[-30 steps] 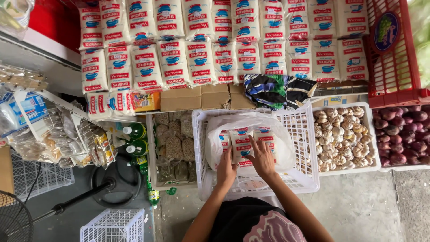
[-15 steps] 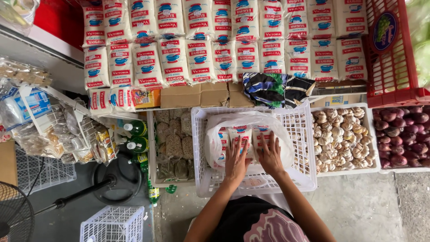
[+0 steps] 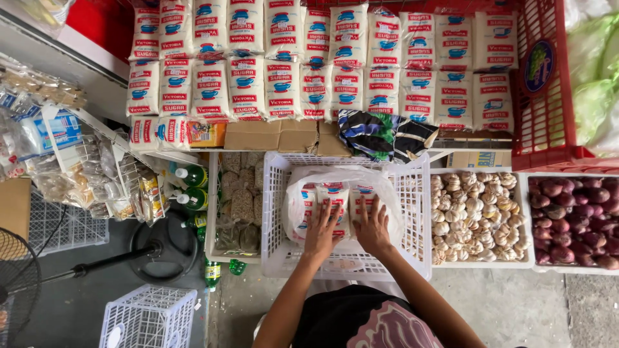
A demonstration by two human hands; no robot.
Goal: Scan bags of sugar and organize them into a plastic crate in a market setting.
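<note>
1. We see the left hand [image 3: 320, 233] and right hand [image 3: 372, 229] resting flat, fingers spread, on white packets [image 3: 334, 196].
2. The packets lie inside a clear plastic bag [image 3: 380, 183] in the white crate [image 3: 412, 212], towards its far edge.
3. Their long axes run away from us, directly beneath the fingertips; both hands are equally near.

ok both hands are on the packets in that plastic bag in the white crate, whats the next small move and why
Probably press the packets level and snug together. Both the left hand and right hand rest flat on them, gripping nothing, and the clear plastic bag still gapes open inside the white crate, so settling the load seems the natural step before gathering its mouth.
</note>
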